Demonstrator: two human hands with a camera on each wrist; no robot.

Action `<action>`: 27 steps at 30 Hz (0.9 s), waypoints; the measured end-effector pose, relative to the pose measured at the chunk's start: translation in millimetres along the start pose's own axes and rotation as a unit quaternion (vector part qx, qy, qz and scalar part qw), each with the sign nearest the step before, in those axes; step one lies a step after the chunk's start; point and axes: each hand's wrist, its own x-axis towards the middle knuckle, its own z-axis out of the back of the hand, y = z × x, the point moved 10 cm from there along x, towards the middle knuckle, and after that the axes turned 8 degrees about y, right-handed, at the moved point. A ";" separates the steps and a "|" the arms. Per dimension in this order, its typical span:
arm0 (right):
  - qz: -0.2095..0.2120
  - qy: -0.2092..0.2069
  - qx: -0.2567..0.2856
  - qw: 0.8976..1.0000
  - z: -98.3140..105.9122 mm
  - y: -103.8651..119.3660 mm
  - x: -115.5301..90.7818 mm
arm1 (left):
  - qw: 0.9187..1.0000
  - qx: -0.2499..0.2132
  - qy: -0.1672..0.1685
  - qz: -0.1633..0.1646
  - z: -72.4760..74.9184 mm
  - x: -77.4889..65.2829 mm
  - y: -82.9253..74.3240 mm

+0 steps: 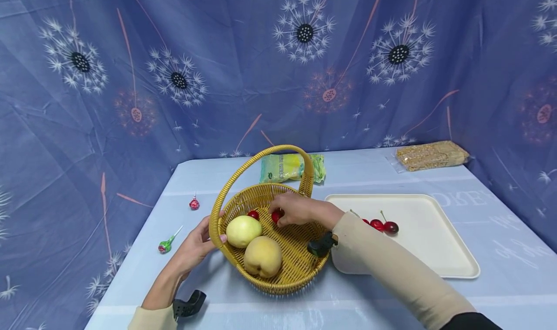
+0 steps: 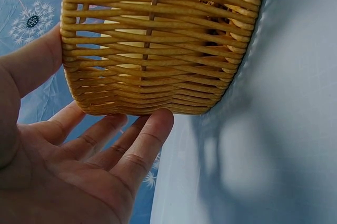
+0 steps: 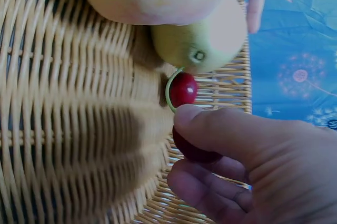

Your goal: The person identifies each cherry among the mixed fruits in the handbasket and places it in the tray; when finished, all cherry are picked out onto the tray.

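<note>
A round wicker basket (image 1: 287, 272) with a tall arched handle stands in the middle of the table. Inside it lie a pale yellow-green fruit (image 1: 243, 231), a peach (image 1: 263, 256) and a red cherry (image 3: 184, 89) with a green stem. My right hand (image 1: 296, 209) is down in the basket, pinching another cherry (image 3: 196, 148) between thumb and fingers beside the first one. At the basket's left side, my left hand (image 1: 197, 245) holds the wall near the handle's foot, thumb at the rim and fingers (image 2: 152, 134) spread against the outside.
Right of the basket, a cream tray (image 1: 435, 243) bears several cherries (image 1: 390, 228), partly behind my right sleeve. Two lollipops, red (image 1: 194, 203) and green (image 1: 165, 246), lie at left. A green-yellow packet (image 1: 283, 168) lies behind the basket; a clear-wrapped tan packet (image 1: 431, 156) lies back right.
</note>
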 end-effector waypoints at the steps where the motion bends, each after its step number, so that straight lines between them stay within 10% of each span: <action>1: -0.001 -0.005 0.007 1.000 3.2 -0.1 -3.2 | 1.000 0.003 0.000 0.001 0.1 0.1 0.2; 27: 0.010 -0.182 0.064 0.981 63.1 -12.3 -120.2 | 1.000 0.000 0.002 -0.001 1.3 1.4 1.8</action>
